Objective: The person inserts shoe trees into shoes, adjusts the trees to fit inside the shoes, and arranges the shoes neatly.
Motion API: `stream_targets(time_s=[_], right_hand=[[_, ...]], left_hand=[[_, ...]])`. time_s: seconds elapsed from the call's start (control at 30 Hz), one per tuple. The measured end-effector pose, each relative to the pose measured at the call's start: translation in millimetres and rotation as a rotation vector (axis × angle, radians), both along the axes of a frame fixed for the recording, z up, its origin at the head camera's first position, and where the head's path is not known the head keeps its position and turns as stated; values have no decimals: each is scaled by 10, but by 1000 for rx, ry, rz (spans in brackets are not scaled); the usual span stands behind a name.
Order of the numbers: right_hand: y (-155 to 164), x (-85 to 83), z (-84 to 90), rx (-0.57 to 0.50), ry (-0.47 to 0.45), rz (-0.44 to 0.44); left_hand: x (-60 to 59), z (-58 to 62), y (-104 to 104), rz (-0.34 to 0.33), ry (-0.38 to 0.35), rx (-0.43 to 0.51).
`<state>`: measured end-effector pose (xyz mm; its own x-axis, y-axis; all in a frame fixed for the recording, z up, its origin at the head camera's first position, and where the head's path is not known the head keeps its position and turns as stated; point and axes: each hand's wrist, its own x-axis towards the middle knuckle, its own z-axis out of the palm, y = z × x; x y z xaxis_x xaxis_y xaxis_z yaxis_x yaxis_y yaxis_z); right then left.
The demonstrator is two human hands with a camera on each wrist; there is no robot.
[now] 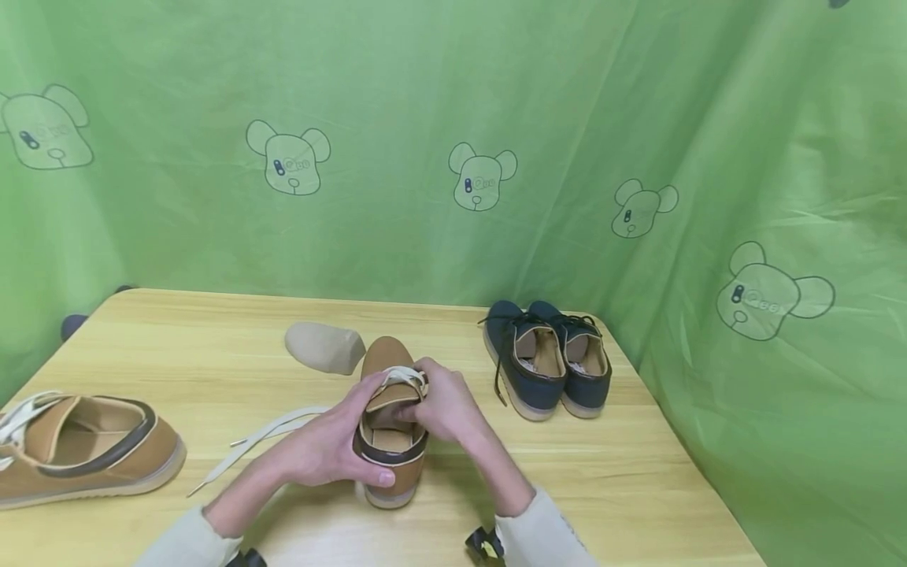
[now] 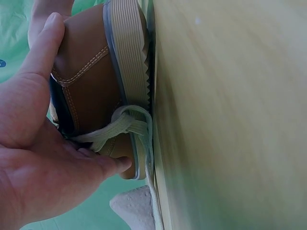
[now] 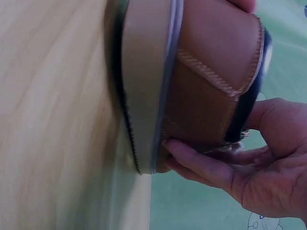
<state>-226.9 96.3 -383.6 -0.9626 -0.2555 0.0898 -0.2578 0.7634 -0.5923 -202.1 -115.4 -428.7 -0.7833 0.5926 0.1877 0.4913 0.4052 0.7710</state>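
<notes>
A brown lace-up shoe (image 1: 385, 356) stands sole-down on the table with its toe pointing away. My left hand (image 1: 320, 447) holds its left side, the thumb reaching back along the heel. On the other side my right hand (image 1: 448, 403) grips the collar, thumb inside the opening and fingers along the outer wall, as the right wrist view shows on the brown leather (image 3: 206, 100). White laces (image 1: 404, 376) cross the tongue. A loose lace end (image 1: 265, 433) trails left onto the table, and in the left wrist view the lace (image 2: 112, 133) loops over the sole.
Another brown shoe (image 1: 106, 449) with white laces lies at the left edge. A beige shoe-shaped insert (image 1: 323, 347) rests behind the left hand. Two navy shoes (image 1: 527, 386) with dark laces stand at the back right. A green curtain (image 1: 397, 236) hangs behind the wooden table (image 1: 602, 488).
</notes>
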Motion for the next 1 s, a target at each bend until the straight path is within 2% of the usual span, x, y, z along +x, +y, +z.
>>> stream_targets(time_s=[0.17,0.27,0.57,0.8,1.0], right_hand=[[32,20,64,-45,-85,38],[43,24,82,-45,-102,44],[-18,30,15,0,-41,-19],[-61,21,-21,42,61,-25],[-70,6,-28,54,66,-49]], left_hand=[[3,1,-5,9,-14,-13],[7,3,-5,12,-21,-19],[15,8,2,15,-21,-21],[17,11,8,21,-44,-20],[24,13,12,35,-70,-35]])
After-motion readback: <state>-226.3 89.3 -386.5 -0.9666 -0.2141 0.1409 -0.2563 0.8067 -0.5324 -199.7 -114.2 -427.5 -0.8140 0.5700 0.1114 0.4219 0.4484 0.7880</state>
